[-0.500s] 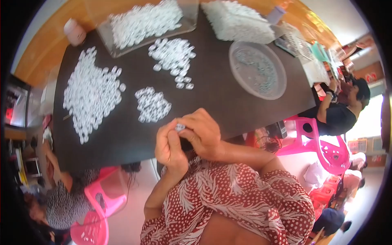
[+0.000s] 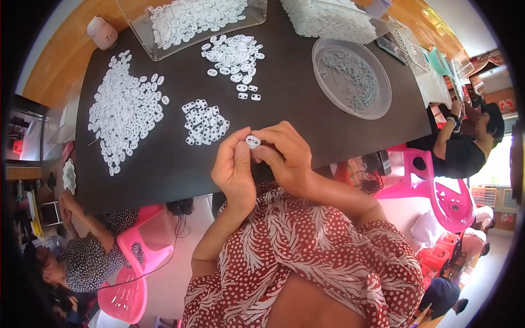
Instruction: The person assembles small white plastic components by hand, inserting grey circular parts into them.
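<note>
Both hands meet over the near edge of the dark table. A small white oval plastic piece with two holes (image 2: 252, 141) is pinched between them, its holed face turned up. My left hand (image 2: 234, 170) grips its left side with thumb and fingertips. On the other side, my right hand (image 2: 285, 157) closes fingers and thumb against it. Just beyond lies a small cluster of white holed pieces (image 2: 205, 123). A large heap of white oval pieces (image 2: 124, 112) spreads to the left, and another pile (image 2: 235, 59) lies farther back.
A clear bin (image 2: 155, 53) of white pieces stands at the back, beside a filled clear bag (image 2: 328, 23). A round plastic dish (image 2: 381, 105) at right holds tiny grey-green parts. A pinkish bottle (image 2: 102, 33) stands back left. Other people sit on both sides near pink chairs (image 2: 127, 292).
My hands have risen slightly and shifted right. The white piece, mostly covered by fingers before, now shows its two holes. The whole view has tilted a little, moving the table upward.
</note>
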Available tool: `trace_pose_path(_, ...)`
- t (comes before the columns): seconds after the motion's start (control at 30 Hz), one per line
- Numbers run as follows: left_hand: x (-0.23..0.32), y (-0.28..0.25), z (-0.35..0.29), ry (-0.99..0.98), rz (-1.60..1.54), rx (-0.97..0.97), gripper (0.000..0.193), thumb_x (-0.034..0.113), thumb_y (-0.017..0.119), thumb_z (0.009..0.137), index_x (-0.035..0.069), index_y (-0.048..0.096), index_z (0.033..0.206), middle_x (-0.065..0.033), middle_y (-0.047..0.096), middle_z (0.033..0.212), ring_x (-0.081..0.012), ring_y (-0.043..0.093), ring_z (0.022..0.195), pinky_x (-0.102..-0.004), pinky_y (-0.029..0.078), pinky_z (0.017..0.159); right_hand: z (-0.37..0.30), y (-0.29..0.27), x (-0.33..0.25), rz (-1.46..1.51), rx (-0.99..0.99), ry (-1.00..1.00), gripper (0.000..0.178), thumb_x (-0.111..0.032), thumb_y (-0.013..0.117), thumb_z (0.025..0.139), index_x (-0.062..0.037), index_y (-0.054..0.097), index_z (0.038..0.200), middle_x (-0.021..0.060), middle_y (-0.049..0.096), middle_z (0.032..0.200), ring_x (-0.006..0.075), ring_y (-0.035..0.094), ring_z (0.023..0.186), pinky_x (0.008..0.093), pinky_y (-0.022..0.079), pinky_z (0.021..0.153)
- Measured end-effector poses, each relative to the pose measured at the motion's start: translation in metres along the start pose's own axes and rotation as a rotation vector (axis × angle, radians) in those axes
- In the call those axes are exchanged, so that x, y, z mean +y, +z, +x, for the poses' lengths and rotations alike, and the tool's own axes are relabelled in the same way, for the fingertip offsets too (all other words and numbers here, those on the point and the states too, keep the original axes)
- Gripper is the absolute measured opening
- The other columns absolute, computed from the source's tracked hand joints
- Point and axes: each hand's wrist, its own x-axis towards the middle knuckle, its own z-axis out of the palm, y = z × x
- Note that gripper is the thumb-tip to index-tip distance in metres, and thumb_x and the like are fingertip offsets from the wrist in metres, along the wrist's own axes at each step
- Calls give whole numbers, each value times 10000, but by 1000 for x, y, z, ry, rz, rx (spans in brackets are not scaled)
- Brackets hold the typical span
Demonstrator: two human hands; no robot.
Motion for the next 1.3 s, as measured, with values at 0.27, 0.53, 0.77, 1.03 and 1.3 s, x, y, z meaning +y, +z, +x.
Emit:
trace_pose_path(0.27,0,1,2,4,30,-17,217,115,490,956,-33,584,1084,-12,563,835,-46,477,668,-177,410,597,3,-2,0,53,-50,67,209,42,610,752,23,615,960,90,601,760,224,534,707,324,444,615)
trace_pose_path(0.53,-2,1,1,63,111,2,194,91,497,948,-26,599,1066,-3,553,799,-44,473,658,-178,406,579,2,-3,-4,92,-65,140,199,32,613,761,14,619,959,86,600,746,218,536,702,322,443,620)
trace_pose_path(0.77,0,-2,3,36,79,-4,205,104,498,950,-36,594,1065,-5,549,789,-46,468,651,-176,396,575,6,-2,-7,92,-88,165,179,23,618,754,13,627,932,78,598,729,215,532,689,321,441,617)
trace_pose_path(1.03,1,-4,3,37,45,19,203,99,499,949,-39,593,1064,-8,554,805,-46,469,648,-177,397,575,7,0,-6,106,-92,144,183,22,626,742,10,631,925,73,594,725,207,527,689,317,439,615)
trace_pose_path(1.3,0,-6,3,42,65,28,225,119,522,941,-56,581,1068,-25,578,805,-59,482,657,-185,408,603,7,0,-7,129,-90,163,178,27,627,735,3,637,911,71,588,723,205,522,685,313,435,614)
